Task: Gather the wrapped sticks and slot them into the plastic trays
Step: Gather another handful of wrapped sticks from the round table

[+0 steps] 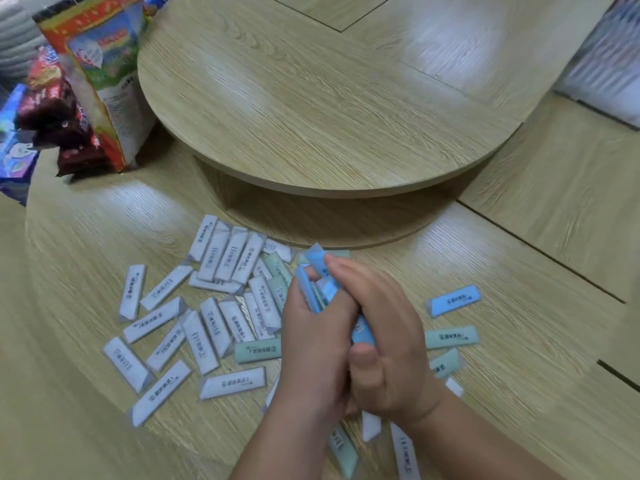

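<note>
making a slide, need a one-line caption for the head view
Left hand and right hand grip blue wrapped sticks above loose sticks on a wooden table.

No text can be read with certainty. Dark printed lines are seen on the wrapped sticks (232, 382) scattered toward eight o'clock from the middle, but their characters are too blurred to be made out. Red lettering is carried by the colourful bag (104, 64) at ten o'clock, likewise smeared.
</note>
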The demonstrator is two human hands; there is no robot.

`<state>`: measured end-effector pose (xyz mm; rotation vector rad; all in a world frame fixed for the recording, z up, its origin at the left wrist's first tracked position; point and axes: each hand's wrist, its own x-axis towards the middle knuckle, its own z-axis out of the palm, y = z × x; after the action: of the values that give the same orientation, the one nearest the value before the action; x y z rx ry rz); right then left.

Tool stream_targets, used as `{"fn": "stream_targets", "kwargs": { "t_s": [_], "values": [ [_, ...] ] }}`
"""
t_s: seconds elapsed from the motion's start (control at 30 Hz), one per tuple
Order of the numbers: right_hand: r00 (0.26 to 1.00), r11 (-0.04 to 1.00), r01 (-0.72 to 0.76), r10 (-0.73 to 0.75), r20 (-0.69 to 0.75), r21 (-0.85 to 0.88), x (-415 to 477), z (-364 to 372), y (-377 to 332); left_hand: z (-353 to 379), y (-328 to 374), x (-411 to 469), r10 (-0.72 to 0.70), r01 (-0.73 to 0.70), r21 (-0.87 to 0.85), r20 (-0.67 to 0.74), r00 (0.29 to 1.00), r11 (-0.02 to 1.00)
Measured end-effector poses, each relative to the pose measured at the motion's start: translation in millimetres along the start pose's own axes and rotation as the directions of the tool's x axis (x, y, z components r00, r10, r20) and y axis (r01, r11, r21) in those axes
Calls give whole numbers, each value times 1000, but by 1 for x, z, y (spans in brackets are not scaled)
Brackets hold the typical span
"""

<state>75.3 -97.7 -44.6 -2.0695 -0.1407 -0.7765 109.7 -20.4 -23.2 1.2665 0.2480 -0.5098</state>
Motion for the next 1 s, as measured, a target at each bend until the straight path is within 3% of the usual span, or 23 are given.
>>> {"fn": "stream_targets", "kwargs": {
  "t_s": [0.1,0.2,0.3,0.37,0.43,0.7,1.0],
  "values": [
    [994,996,-52,58,87,-73,-11,-29,7,-8,-3,4,71,-67,107,-27,997,992],
    [958,935,-37,134,254,-352,-28,-85,29,-16,-4,8,97,-92,190,-18,995,978],
    [817,808,58,300,493,-586,-51,-126,49,-20,-6,7,108,-106,272,8,994,956],
    [717,748,158,363,595,-645,-65,-133,55,-20,-6,5,93,-96,303,25,995,948],
    [669,721,217,381,638,-658,-70,-130,58,-21,-8,4,79,-84,343,29,996,935],
    [758,770,170,297,581,-615,-52,-108,68,-23,-10,4,116,-130,428,59,992,895],
    [751,726,120,380,541,-677,-39,-100,56,-35,-1,5,154,-171,445,75,985,879]
  ]
}}
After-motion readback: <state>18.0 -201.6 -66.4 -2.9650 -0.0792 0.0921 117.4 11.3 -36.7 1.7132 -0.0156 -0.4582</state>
